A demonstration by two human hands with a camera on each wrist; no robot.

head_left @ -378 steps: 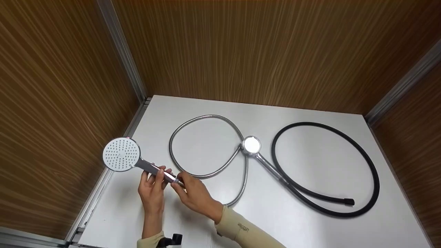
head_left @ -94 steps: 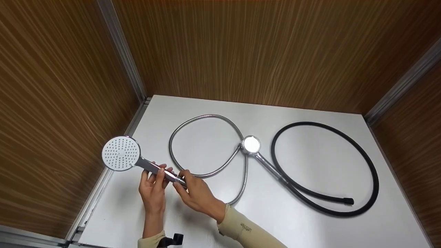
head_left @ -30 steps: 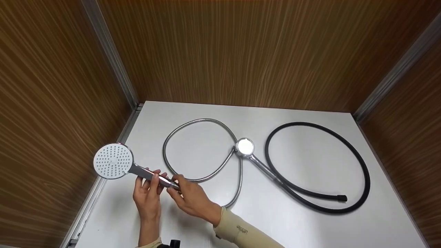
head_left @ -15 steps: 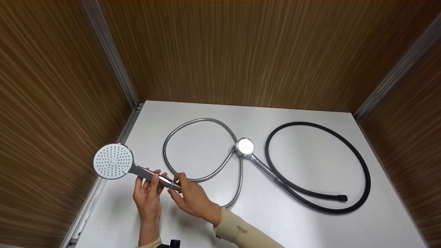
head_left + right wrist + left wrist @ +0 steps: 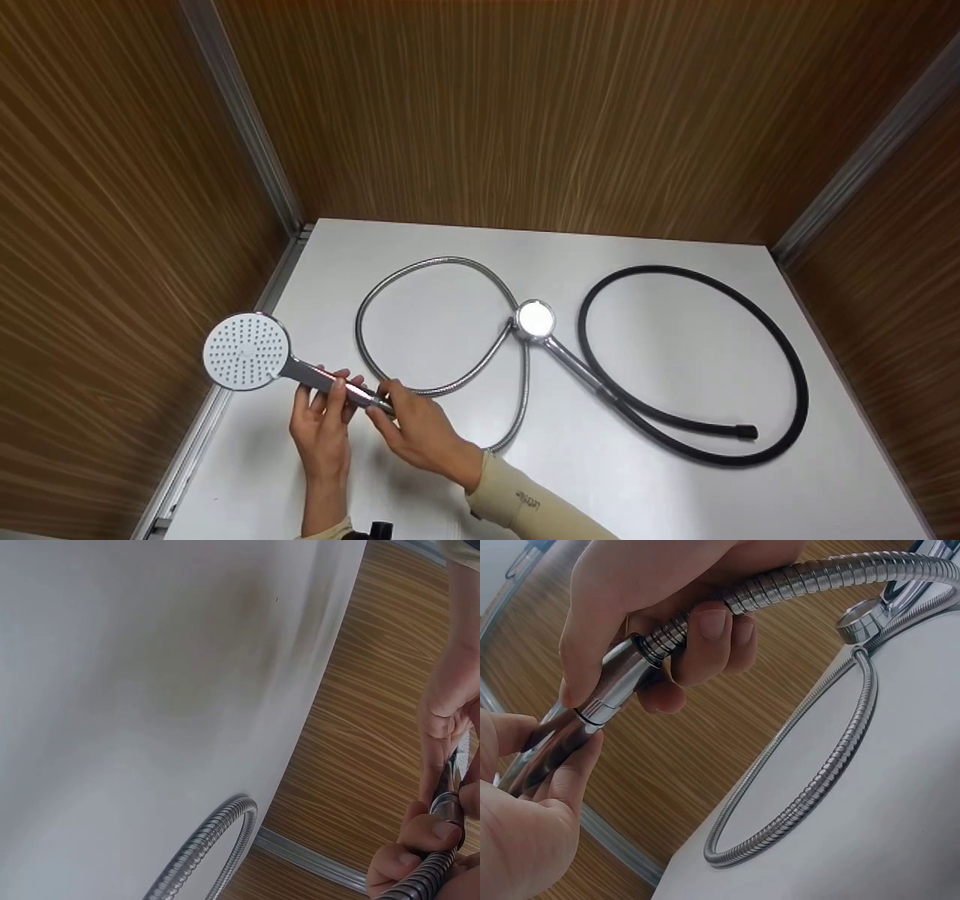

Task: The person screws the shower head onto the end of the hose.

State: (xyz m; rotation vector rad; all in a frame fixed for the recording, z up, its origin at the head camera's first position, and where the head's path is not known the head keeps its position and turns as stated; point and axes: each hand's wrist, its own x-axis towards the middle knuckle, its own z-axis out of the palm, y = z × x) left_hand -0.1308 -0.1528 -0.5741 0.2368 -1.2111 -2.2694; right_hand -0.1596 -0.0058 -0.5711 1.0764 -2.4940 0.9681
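Observation:
A chrome hand shower (image 5: 246, 351) with a round white spray face is raised over the left side of the table. My left hand (image 5: 321, 442) holds its handle between thumb and fingers. At the handle's lower end, my right hand (image 5: 424, 431) pinches the chrome hose connector (image 5: 622, 679). Handle and connector are in line, meeting at a dark ring in the left wrist view. From the connector the ribbed metal hose (image 5: 802, 581) runs back under the right hand's fingers. Its remaining length loops over the white table (image 5: 570, 487).
A smaller chrome hand shower (image 5: 535, 320) lies mid-table, its head overlapping the metal hose. A black hose (image 5: 795, 352) runs from its handle in a wide loop on the right, ending in a black fitting (image 5: 745, 432). Wood-grain walls (image 5: 525, 112) enclose the back and sides.
The head view has shifted slightly since about three seconds ago. My right thumb and fingers shift a little on the connector, while the left hand keeps its hold and the shower stays in place.

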